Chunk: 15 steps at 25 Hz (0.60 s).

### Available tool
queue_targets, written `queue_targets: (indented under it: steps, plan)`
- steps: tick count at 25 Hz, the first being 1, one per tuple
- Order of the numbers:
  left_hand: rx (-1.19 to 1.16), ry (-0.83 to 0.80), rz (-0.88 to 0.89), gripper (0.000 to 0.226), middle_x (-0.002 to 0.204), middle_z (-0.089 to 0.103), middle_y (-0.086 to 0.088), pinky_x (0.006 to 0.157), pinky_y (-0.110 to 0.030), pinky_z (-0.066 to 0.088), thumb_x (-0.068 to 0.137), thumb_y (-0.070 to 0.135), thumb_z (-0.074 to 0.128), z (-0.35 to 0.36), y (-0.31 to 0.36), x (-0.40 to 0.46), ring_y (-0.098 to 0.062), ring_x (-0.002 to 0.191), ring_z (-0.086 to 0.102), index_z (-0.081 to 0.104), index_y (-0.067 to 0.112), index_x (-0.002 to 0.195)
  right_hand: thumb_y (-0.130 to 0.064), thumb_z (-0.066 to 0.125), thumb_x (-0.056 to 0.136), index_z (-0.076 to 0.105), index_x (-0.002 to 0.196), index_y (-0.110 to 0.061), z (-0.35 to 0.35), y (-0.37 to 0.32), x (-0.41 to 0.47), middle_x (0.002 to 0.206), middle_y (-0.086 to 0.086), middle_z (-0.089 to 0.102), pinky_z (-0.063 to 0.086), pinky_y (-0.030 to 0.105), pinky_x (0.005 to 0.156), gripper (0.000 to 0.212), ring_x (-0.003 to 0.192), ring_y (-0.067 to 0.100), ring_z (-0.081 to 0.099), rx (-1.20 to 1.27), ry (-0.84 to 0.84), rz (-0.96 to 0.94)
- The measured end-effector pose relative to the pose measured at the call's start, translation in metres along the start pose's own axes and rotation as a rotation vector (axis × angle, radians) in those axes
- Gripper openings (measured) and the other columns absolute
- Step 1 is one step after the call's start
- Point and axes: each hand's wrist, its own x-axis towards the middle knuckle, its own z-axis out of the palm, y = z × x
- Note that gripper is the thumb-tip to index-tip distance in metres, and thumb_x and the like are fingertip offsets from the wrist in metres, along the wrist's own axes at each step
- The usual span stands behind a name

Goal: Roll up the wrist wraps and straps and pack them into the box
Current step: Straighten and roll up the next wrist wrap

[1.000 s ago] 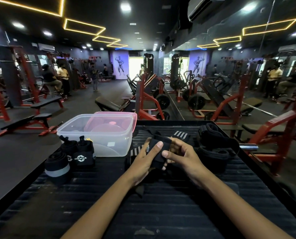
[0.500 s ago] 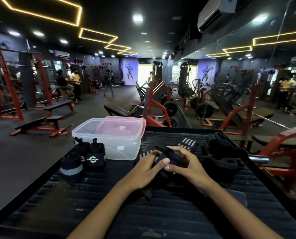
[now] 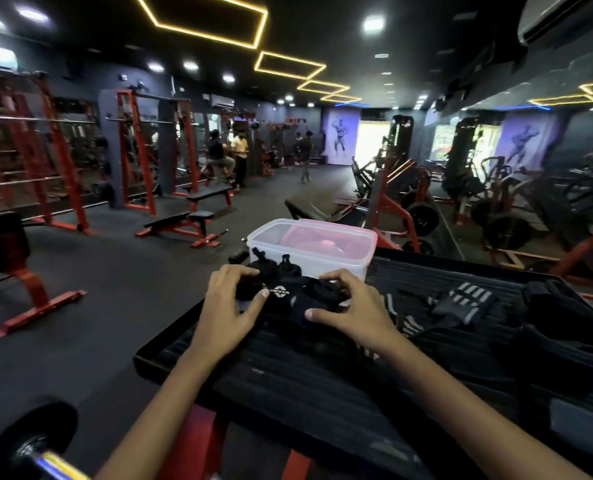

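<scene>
Centre of frame: right hand held a freshly rolled black wrap, fingers curled over its top and thumb against its near face. Left hand gripped the rolled wraps with white lettering standing just left of it. The clear box stood directly behind both hands, open-topped, pink lid behind it. Judgement: right hand nearer the box; the roll goes up and away from the camera. Unrolled striped wraps lay right of centre on the surface.

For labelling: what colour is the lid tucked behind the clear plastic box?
Pink. The lid shows best in the head view, behind the clear plastic box.
</scene>
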Motion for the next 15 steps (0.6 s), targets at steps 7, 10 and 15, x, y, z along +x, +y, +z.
queue_targets:
  steps: [7,10,15]
  plan:
    - [0.088,-0.061,-0.168,0.044,0.112,0.043,0.003,0.095,-0.028,0.04,0.08,0.029,0.07,-0.003,-0.034,-0.008,-0.021,0.111,0.048,0.055,0.009,0.115,-0.031,0.083,0.066,0.057,0.115,-0.017,0.06,-0.01,0.033,0.113,0.001,0.063,0.046,0.027,0.088,0.057,0.106,0.016,0.058,-0.168,-0.065,-0.003]
    - [0.071,-0.094,-0.202,0.043,0.115,0.042,0.003,0.098,-0.032,0.042,0.082,0.019,0.07,0.002,-0.034,-0.006,-0.021,0.114,0.048,0.052,0.01,0.12,-0.034,0.081,0.068,0.054,0.119,-0.019,0.068,-0.002,0.042,0.12,0.003,0.059,0.043,0.029,0.093,0.06,0.114,0.019,0.052,-0.251,-0.076,0.021]
    - [0.016,-0.1,-0.212,0.046,0.116,0.042,0.004,0.099,-0.029,0.043,0.082,0.012,0.07,0.002,-0.035,-0.006,-0.015,0.112,0.05,0.05,0.009,0.124,-0.038,0.081,0.07,0.054,0.123,-0.019,0.071,0.004,0.042,0.117,0.002,0.054,0.044,0.03,0.095,0.062,0.114,0.019,0.05,-0.28,-0.063,-0.001]
